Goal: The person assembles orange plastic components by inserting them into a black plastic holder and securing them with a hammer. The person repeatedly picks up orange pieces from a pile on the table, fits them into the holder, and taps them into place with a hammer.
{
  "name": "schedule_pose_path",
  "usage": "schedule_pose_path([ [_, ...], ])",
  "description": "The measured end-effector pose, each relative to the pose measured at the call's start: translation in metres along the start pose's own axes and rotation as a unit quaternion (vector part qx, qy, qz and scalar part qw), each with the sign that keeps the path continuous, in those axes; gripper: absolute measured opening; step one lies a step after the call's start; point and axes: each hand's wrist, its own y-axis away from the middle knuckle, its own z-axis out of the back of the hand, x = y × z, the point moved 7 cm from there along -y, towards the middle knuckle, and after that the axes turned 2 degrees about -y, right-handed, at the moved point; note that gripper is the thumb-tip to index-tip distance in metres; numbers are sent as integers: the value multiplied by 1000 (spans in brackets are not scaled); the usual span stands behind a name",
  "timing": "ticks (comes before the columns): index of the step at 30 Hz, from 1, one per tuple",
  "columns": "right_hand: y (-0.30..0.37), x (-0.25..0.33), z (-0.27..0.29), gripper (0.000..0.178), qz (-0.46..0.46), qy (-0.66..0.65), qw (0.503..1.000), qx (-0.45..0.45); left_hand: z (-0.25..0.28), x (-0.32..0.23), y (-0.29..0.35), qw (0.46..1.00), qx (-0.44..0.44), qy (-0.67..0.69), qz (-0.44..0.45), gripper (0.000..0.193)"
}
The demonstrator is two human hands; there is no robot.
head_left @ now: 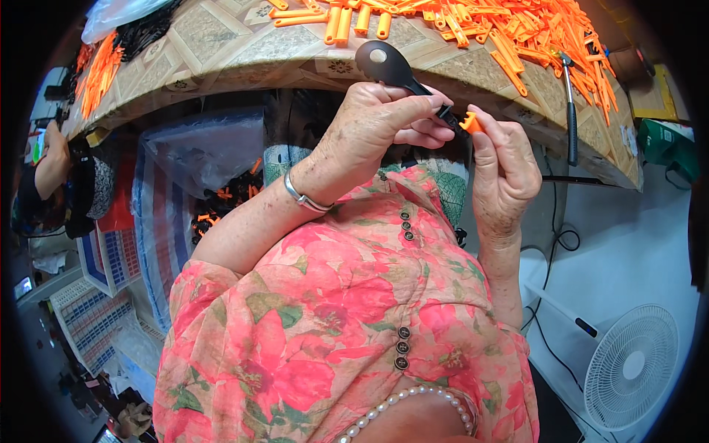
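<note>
My left hand [373,122] is closed around a black plastic handle [395,71]. Its broad, rounded end with a hole points up and left, and its narrow end comes out past my thumb. Between thumb and fingertips, my right hand [506,170] pinches a small orange plastic piece [471,124]. That piece is right at the narrow end of the black handle; whether the two touch I cannot tell. Both hands are above my lap, just in front of the table [236,55]. Fingers hide part of the handle and of the orange piece.
A large heap of orange plastic handles [517,33] covers the table's far right. A hammer [569,103] lies across its edge. Left stand a striped bag [159,192] with black and orange parts, and another person's arm [52,162]. A white fan [633,365] is at lower right.
</note>
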Motion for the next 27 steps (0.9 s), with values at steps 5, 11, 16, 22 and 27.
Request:
schedule_pose_path([
  [5,4,3,-3,28,19,37,999,-7,-4,-2,1,999,7,-14,-29,25],
  [11,4,7,-2,29,31,51,998,-22,-7,-8,3,994,7,-59,-88,23],
  [16,3,10,-2,29,40,57,997,-25,-8,-8,5,992,7,-78,-98,23],
  [22,4,9,-4,29,49,62,997,-25,-8,-9,6,989,11,-98,-113,23],
  [27,4,9,-5,28,47,57,997,-30,-8,-12,6,983,25,-130,-128,22],
])
